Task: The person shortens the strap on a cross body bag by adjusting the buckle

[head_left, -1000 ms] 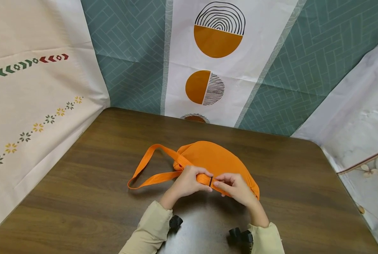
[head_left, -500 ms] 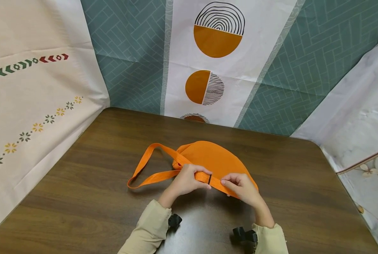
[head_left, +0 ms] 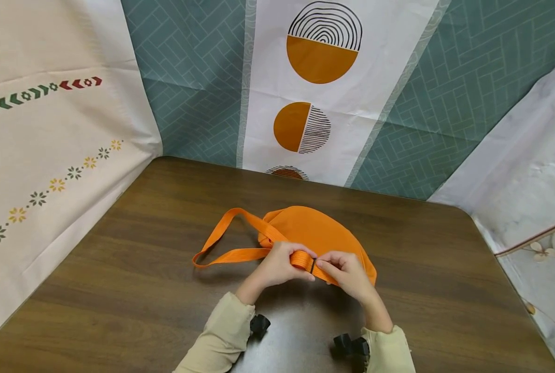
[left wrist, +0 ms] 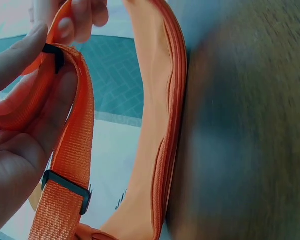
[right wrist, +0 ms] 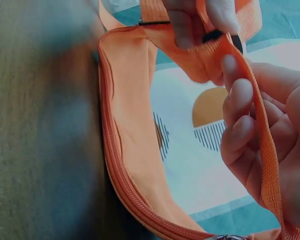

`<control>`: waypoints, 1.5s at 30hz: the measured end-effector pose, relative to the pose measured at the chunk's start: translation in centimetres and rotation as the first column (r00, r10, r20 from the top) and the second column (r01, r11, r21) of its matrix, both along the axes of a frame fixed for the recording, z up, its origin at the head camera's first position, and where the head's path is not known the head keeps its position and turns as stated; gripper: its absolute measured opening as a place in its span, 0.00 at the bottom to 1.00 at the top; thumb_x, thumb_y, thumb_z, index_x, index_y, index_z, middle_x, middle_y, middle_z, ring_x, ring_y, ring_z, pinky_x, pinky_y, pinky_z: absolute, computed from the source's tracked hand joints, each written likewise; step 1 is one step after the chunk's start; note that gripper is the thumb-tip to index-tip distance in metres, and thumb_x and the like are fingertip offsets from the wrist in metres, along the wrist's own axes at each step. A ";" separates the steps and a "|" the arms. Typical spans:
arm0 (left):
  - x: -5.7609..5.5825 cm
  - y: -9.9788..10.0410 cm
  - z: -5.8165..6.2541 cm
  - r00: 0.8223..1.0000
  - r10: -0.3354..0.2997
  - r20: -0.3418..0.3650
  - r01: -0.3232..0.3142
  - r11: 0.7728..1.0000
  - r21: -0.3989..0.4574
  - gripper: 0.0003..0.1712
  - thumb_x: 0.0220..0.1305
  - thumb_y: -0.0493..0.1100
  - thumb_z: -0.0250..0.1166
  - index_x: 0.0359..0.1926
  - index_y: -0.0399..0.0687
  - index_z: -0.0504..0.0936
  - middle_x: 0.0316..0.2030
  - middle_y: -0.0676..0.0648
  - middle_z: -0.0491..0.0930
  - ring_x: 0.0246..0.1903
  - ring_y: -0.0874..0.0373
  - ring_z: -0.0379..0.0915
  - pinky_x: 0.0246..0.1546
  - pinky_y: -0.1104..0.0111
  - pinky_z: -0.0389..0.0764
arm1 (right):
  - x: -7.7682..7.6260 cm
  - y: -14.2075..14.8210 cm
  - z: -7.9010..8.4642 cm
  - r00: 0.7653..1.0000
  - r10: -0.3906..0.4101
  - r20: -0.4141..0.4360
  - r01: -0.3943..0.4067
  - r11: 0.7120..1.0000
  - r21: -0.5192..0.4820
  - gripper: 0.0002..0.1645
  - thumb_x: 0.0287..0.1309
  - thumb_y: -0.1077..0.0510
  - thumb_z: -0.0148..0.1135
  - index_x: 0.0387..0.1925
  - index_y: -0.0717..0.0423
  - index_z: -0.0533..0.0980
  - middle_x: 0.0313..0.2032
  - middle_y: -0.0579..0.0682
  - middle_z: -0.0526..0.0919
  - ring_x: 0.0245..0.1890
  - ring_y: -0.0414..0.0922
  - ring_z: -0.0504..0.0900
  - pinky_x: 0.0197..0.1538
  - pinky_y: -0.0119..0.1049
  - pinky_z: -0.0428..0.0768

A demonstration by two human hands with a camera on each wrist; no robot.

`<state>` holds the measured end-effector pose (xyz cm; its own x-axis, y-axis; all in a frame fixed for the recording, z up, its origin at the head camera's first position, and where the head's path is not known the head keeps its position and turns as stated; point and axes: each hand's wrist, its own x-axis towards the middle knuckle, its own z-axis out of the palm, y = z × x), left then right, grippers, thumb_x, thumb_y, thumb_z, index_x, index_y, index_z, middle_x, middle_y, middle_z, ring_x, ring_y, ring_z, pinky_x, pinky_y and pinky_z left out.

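Note:
An orange waist bag (head_left: 316,228) with a curved top lies on the table, its zipper (left wrist: 179,95) showing in the left wrist view. My left hand (head_left: 279,265) grips a folded part of its orange strap (head_left: 300,260) at a black slider buckle (head_left: 313,266). Just right of that buckle, my right hand (head_left: 349,277) pinches the strap between thumb and fingers. Another black buckle (left wrist: 66,191) sits lower on the webbing in the left wrist view. To the left, a loose strap loop (head_left: 237,255) spreads out. The hands hide part of the strap.
The brown wooden table (head_left: 118,259) runs back to a green and white patterned cloth (head_left: 198,93). A cream cloth (head_left: 48,171) hangs at the left, a pale floral one (head_left: 534,191) at the right. Dark wrist cameras (head_left: 259,325) sit at both cuffs.
My right hand first slid right along the strap, away from the buckle, then came back left beside it. The buckle, left hand and strap loop have shifted slightly right.

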<state>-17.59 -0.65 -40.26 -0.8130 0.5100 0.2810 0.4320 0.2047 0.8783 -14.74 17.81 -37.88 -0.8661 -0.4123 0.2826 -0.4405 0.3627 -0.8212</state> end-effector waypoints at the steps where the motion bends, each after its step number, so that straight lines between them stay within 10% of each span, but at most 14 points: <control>1: 0.0 0.0 0.0 1.000 -0.001 0.002 0.001 1.000 0.003 0.21 0.38 0.37 0.75 0.38 0.40 0.82 0.34 0.48 0.81 0.30 0.61 0.70 0.33 0.71 0.72 | -0.1 0.0 -0.3 1.000 -0.006 -0.002 0.006 1.000 -0.005 0.04 0.52 0.74 0.55 0.27 0.71 0.77 0.15 0.54 0.72 0.15 0.38 0.65 0.19 0.28 0.68; 13: -0.2 -0.4 -0.1 1.000 0.029 -0.012 -0.028 0.997 0.077 0.20 0.41 0.38 0.73 0.39 0.36 0.82 0.33 0.44 0.81 0.29 0.60 0.72 0.30 0.71 0.74 | -0.3 -0.4 -2.6 0.994 -0.037 -0.105 0.033 0.999 -0.040 0.19 0.38 0.73 0.68 0.37 0.70 0.73 0.27 0.56 0.80 0.22 0.42 0.74 0.26 0.30 0.75; 22: 0.3 -0.6 1.0 0.998 0.053 0.038 -0.057 0.993 0.106 0.18 0.43 0.34 0.71 0.39 0.31 0.81 0.33 0.40 0.80 0.27 0.60 0.69 0.28 0.71 0.73 | 0.6 -2.4 -1.4 0.903 -0.193 -0.384 0.205 0.979 -0.010 0.25 0.23 0.71 0.76 0.31 0.68 0.74 0.28 0.56 0.79 0.25 0.47 0.75 0.27 0.32 0.76; 35: -0.4 -0.6 -0.1 0.998 0.013 0.055 -0.021 0.989 0.148 0.14 0.47 0.37 0.70 0.37 0.39 0.80 0.33 0.47 0.79 0.30 0.59 0.70 0.32 0.68 0.73 | -0.6 -1.3 -3.8 0.928 -0.214 -0.305 0.206 0.977 -0.058 0.21 0.31 0.67 0.75 0.30 0.57 0.74 0.26 0.46 0.78 0.21 0.37 0.72 0.22 0.28 0.73; 45: -0.6 -1.3 0.2 1.000 -0.017 0.019 0.017 1.000 0.011 0.27 0.41 0.39 0.73 0.46 0.37 0.77 0.41 0.45 0.77 0.34 0.58 0.70 0.36 0.70 0.73 | 0.2 -2.0 -2.1 0.929 -0.203 -0.310 0.204 0.979 -0.031 0.19 0.28 0.72 0.73 0.26 0.63 0.73 0.22 0.52 0.79 0.17 0.40 0.71 0.19 0.28 0.70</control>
<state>-18.17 -1.99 -40.05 -0.8093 0.5209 0.2716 0.4188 0.1875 0.8885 -14.53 15.85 -40.02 -0.8009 -0.2371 0.5498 -0.5895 0.4727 -0.6550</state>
